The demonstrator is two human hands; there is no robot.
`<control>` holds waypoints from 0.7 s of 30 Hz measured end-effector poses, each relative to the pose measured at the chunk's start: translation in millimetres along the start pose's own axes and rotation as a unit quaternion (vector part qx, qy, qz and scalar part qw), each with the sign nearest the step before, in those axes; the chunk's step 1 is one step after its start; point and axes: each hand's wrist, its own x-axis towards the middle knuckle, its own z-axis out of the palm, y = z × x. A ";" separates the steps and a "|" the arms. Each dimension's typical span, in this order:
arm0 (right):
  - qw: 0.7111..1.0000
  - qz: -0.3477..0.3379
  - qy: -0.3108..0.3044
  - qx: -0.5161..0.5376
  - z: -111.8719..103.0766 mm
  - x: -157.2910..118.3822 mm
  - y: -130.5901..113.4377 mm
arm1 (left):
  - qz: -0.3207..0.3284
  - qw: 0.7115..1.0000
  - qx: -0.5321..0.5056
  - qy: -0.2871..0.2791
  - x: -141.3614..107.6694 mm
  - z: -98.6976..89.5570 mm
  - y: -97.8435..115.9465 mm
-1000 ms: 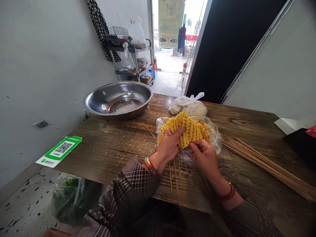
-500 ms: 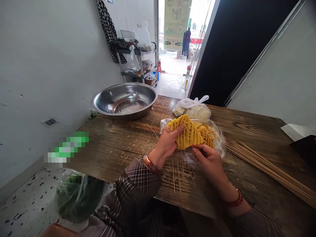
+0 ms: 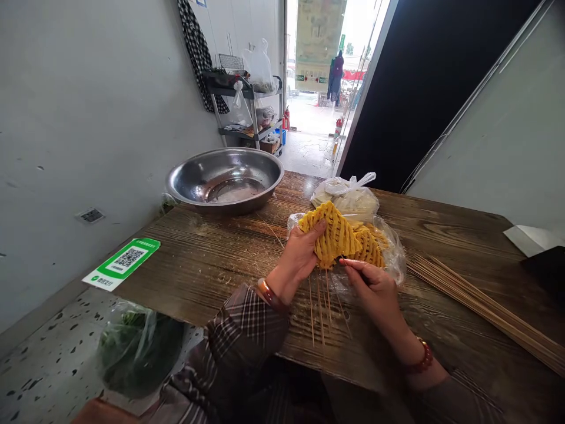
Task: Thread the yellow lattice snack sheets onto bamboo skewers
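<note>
My left hand point(image 3: 302, 250) grips a yellow slatted food piece point(image 3: 336, 237), thumb on its face. Several thin wooden skewers point(image 3: 321, 312) extend down from its lower edge toward the table. At the piece's lower right corner, my right hand point(image 3: 371, 282) pinches a thin skewer between thumb and fingertips. More yellow slatted pieces point(image 3: 369, 244) lie behind in an open clear plastic bag point(image 3: 394, 247). A long bundle of loose skewers point(image 3: 481, 303) rests on the table to the right.
A large steel basin point(image 3: 225, 179) stands at the wooden table's point(image 3: 189, 259) back left. Behind the food is a tied bag of pale pieces point(image 3: 346, 197). A green QR card point(image 3: 123, 263) lies at the left edge. A bag of greens point(image 3: 139, 347) sits below.
My right hand has shifted slightly down and left, its fingertips now just below the yellow piece's edge. The piece tilts a little differently in my left hand.
</note>
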 end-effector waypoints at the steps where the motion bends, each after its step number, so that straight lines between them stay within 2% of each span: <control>1: 1.000 -0.003 0.002 0.001 -0.1 0.3 -0.4 | 0.001 1.000 -0.001 -0.002 -0.4 0.5 -0.4; 21: 0.999 -0.034 0.016 0.003 -5.7 7.9 -3.0 | -0.009 1.000 -0.001 -0.008 -4.1 3.1 -3.9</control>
